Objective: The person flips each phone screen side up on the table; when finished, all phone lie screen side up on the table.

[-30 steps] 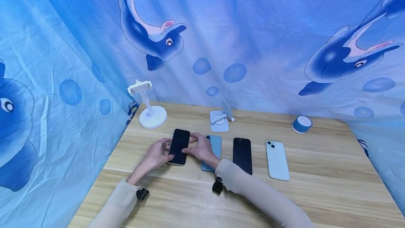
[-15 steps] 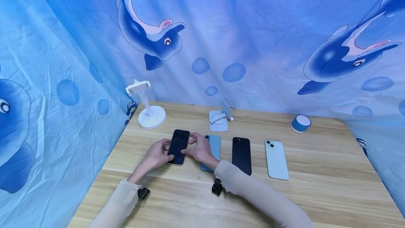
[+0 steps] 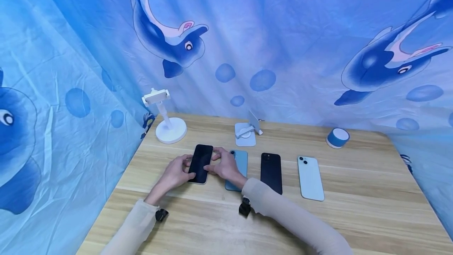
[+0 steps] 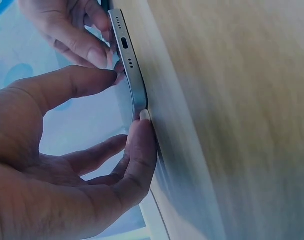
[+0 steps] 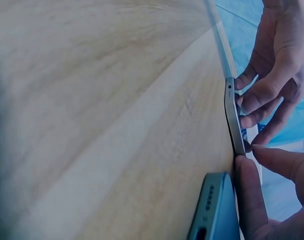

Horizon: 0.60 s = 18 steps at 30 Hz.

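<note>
A smartphone (image 3: 201, 159) with a dark screen lies face up at the left of the wooden table. My left hand (image 3: 175, 173) holds its left edge, thumb over the lower screen and fingers along the side. On the opposite edge, my right hand (image 3: 226, 166) pinches it, thumb on the glass. The left wrist view shows the silver bottom edge (image 4: 133, 75) with the charging port, close to the tabletop. Under my right hand and wrist lies a blue phone (image 3: 242, 161), back up and partly hidden.
A black phone (image 3: 271, 174) and a pale phone (image 3: 311, 180) lie back up farther right. Behind are a white phone stand (image 3: 171, 130), a low folding stand (image 3: 245, 140) and a blue-and-white cylinder (image 3: 337, 138). A dolphin-print curtain (image 3: 293, 42) borders the table.
</note>
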Tool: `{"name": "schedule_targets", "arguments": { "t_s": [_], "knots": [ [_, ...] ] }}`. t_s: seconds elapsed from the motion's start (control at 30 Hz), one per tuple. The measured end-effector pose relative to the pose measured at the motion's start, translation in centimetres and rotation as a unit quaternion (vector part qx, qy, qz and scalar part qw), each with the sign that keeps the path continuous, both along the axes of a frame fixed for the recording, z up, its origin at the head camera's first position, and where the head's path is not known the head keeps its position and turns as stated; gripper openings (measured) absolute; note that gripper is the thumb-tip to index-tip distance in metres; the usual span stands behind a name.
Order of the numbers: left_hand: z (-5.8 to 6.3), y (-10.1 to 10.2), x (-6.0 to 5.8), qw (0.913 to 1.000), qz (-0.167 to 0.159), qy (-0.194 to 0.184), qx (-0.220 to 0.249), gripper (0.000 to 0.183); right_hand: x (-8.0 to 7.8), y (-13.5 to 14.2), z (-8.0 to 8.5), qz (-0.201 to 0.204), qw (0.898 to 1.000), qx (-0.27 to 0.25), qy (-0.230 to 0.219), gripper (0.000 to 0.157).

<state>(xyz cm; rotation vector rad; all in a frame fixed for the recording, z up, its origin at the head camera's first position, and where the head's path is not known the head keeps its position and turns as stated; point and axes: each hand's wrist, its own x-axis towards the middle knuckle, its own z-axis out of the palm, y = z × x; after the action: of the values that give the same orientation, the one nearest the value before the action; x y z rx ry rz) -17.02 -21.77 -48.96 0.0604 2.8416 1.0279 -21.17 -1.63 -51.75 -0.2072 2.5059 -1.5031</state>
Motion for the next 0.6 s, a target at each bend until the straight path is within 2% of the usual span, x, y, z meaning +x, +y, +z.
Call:
{"name": "schedule_targets", "arguments": {
  "t_s": [0.17,0.33,0.47,0.6],
  "knots": [
    [0.3,0.5,0.2,0.9996,0.0,0.026,-0.012,0.073,-0.2,0.7,0.5,0.03,0.999,-0.024,-0.024,0.073],
    [0.4,1.3,0.3,0.9973,0.003,0.066,-0.031,0.074,-0.3,2.1,0.9,0.057,0.997,-0.037,-0.021,0.069],
    [0.5,2.1,0.3,0.992,-0.004,0.123,-0.028,0.07,-0.4,3.5,1.4,0.057,0.995,-0.075,-0.043,0.062],
    [0.9,3.1,0.4,0.9862,-0.018,0.164,-0.009,0.067,-0.4,5.4,1.9,0.048,0.994,-0.087,-0.05,0.058]
  ]
}}
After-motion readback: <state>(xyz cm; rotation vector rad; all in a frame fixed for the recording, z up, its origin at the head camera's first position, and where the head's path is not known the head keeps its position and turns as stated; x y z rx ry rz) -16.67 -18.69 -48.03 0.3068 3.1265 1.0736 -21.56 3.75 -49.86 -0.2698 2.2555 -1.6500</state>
